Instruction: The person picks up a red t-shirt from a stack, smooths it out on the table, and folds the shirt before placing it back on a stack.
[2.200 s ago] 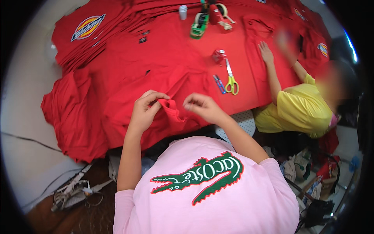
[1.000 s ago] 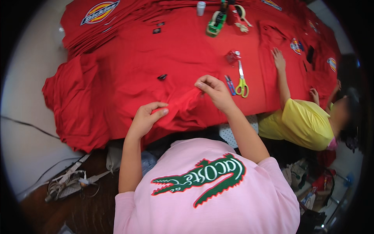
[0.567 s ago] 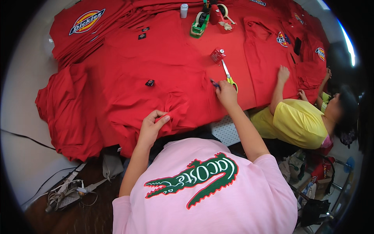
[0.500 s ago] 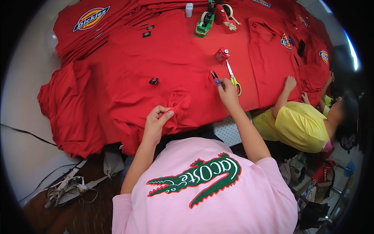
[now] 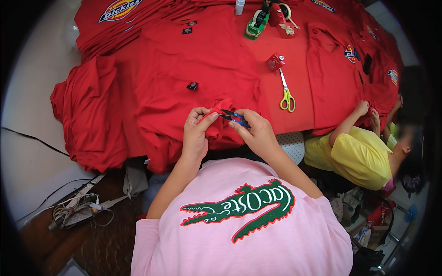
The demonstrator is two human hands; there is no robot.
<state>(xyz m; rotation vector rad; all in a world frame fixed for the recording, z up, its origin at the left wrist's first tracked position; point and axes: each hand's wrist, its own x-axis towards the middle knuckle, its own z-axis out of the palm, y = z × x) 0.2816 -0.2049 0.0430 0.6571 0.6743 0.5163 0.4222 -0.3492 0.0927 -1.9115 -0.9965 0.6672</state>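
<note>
Red shirts cover the table, and the red shirt (image 5: pixel 179 64) in front of me lies spread with a small dark label on it. My left hand (image 5: pixel 198 126) pinches a gathered bit of this shirt near the table's front edge. In my right hand (image 5: pixel 258 132) is a pair of blue thread snips (image 5: pixel 235 118), the dark blades pointing left. Their tips meet the pinched cloth at my left fingertips; whether the blades are closed on a thread is too small to tell. Yellow-handled scissors (image 5: pixel 286 94) lie on the table to the right.
Beyond the scissors stand a small red bottle (image 5: pixel 276 61), a green tape dispenser (image 5: pixel 256 25) and a white bottle (image 5: pixel 239 7). A bunched red garment (image 5: pixel 90 115) hangs over the left edge. At the right, a person in yellow (image 5: pixel 359 154) handles red cloth. Cables (image 5: pixel 76 209) lie lower left.
My right hand has brought the snips left and down to the cloth at my left fingers. The view has shifted slightly. The co-worker's hands have moved closer together.
</note>
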